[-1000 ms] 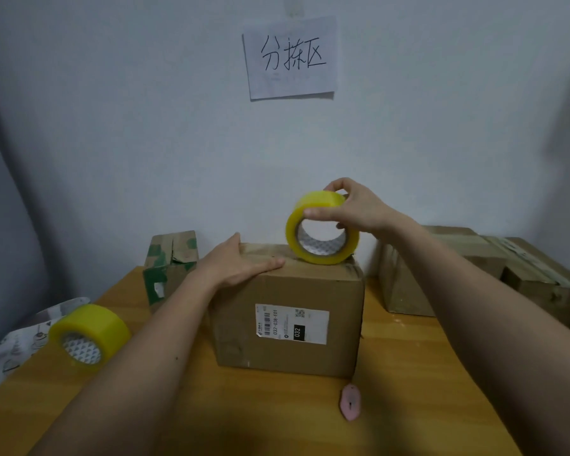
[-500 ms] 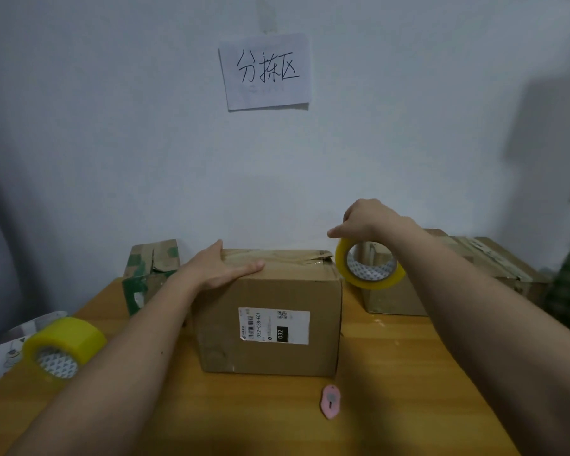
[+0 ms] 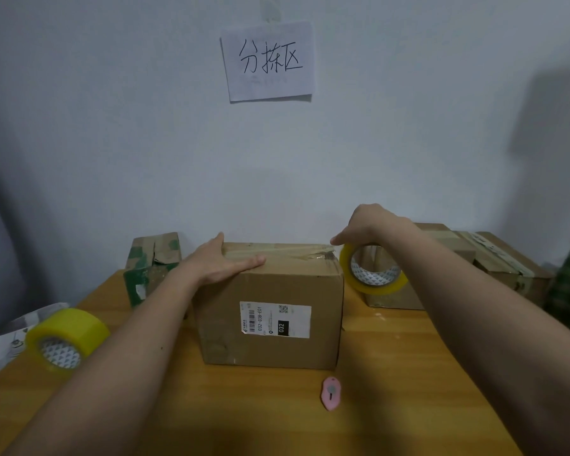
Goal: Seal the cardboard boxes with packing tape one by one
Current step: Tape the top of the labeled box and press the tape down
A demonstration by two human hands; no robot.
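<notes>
A brown cardboard box with a white shipping label stands in the middle of the wooden table. My left hand lies flat on the box's top left edge, fingers straight. My right hand grips a yellow roll of packing tape just off the box's upper right corner. A strip of tape runs along the box top from the left hand toward that corner.
A second yellow tape roll lies at the table's left. A pink box cutter sits in front of the box. A green-printed box stands behind left; two taped boxes stand at the right by the wall.
My right hand has carried the tape roll from the box top rightward and down past the box's right edge, drawing tape across the top. The left hand stays pressed on the left edge.
</notes>
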